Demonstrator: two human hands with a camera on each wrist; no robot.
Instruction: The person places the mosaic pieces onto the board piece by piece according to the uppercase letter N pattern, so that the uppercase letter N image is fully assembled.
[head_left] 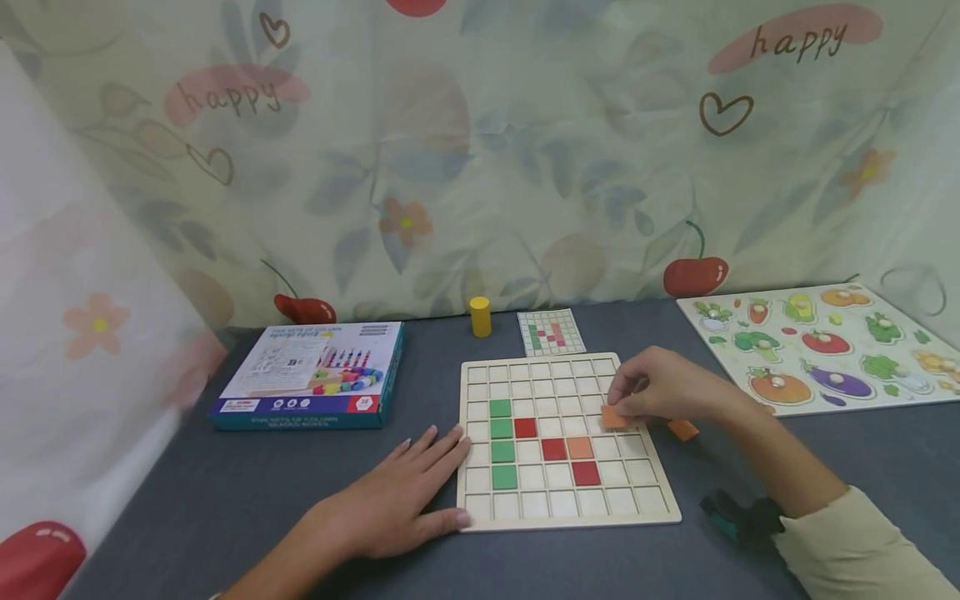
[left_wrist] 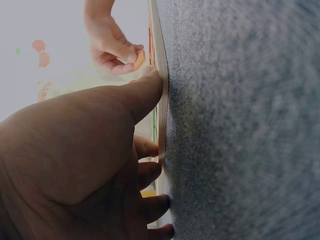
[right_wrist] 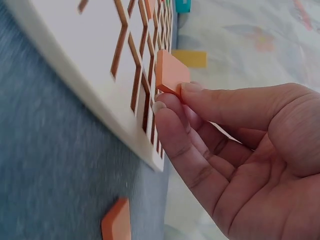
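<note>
A wooden grid board [head_left: 517, 506] lies on the dark table, with green, red and orange square tiles set in some of its cells. Between thumb and fingers my right hand [head_left: 663, 387] pinches an orange tile [right_wrist: 171, 74], held above the board's right side. Straight fingers of my left hand [head_left: 393, 500] rest against the board's left edge; the left wrist view shows the thumb and fingertips touching its rim [left_wrist: 161, 100]. One more orange tile [head_left: 683, 430] lies on the table just right of the board, partly by the right forearm.
Behind the board are a small pattern card [head_left: 551, 332] and a yellow cylinder [head_left: 480, 317]. A boxed bead set [head_left: 307, 375] lies at the left. A vegetable picture board [head_left: 832, 350] lies at the right, and a dark strap-like object [head_left: 738, 517] is near the right sleeve.
</note>
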